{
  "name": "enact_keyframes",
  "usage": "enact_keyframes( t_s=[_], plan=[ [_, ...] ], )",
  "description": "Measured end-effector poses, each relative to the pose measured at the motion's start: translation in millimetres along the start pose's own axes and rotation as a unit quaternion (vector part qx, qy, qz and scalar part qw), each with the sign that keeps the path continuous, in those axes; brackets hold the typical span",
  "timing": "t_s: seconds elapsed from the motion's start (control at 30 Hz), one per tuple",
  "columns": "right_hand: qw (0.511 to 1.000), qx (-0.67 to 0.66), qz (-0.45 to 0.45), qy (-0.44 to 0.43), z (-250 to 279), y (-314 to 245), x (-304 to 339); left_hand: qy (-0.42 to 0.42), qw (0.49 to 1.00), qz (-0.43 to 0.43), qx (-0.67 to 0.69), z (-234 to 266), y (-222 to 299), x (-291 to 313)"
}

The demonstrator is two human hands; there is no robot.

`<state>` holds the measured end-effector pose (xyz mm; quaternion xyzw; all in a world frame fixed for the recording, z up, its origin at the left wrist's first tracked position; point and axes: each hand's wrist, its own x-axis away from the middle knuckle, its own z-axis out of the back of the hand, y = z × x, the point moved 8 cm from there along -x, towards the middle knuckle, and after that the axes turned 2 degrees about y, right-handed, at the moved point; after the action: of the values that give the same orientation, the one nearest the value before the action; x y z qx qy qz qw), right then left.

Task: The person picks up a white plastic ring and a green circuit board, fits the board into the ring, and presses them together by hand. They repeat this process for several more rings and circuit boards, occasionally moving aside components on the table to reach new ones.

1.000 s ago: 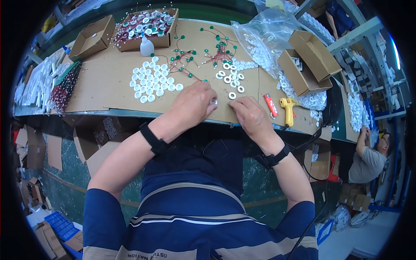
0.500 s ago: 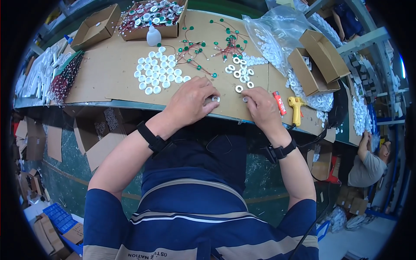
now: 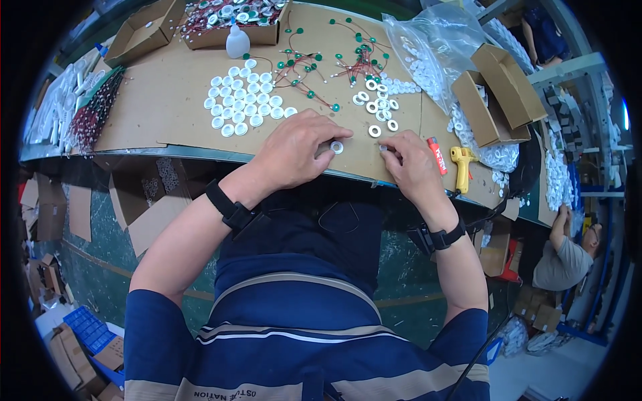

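On the cardboard-covered tabletop near its front edge, a small white ring (image 3: pixel 337 147) lies flat in the gap between thumb and forefinger of my left hand (image 3: pixel 299 150). The forefinger is stretched out beyond the ring and the thumb tip is at its near side. My right hand (image 3: pixel 413 164) pinches a small whitish piece (image 3: pixel 383 148), mostly covered by the fingertips. Just beyond my right hand lie several loose white rings (image 3: pixel 374 131). A large group of round white caps (image 3: pixel 239 105) is spread out beyond my left hand.
Right of my right hand are a red cylinder (image 3: pixel 437 155) and a yellow glue gun (image 3: pixel 462 167). Farther back lie green discs on red wires (image 3: pixel 294 63), a white squeeze bottle (image 3: pixel 237 42), a plastic bag (image 3: pixel 435 40) and open cardboard boxes (image 3: pixel 495 100). Another person (image 3: pixel 565 257) works at far right.
My left forefinger has straightened and lifted off the white ring, which stays in its place. My right hand keeps its pinch. The whole view has shifted slightly.
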<state>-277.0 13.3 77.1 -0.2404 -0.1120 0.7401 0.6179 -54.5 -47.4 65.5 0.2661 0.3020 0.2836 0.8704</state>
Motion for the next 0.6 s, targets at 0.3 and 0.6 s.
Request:
enact_keyframes(
  t_s=[0.3,0.6],
  plan=[
    [0.993,-0.079,0.082,0.013,-11.2,-52.5,-12.4,-0.007,1.000,0.016,0.025,-3.1,-4.5,-1.8],
    [0.989,-0.083,0.125,0.000,-28.3,-56.5,-20.2,0.002,1.000,0.019,0.023,-3.6,-7.7,-2.2]
  ],
)
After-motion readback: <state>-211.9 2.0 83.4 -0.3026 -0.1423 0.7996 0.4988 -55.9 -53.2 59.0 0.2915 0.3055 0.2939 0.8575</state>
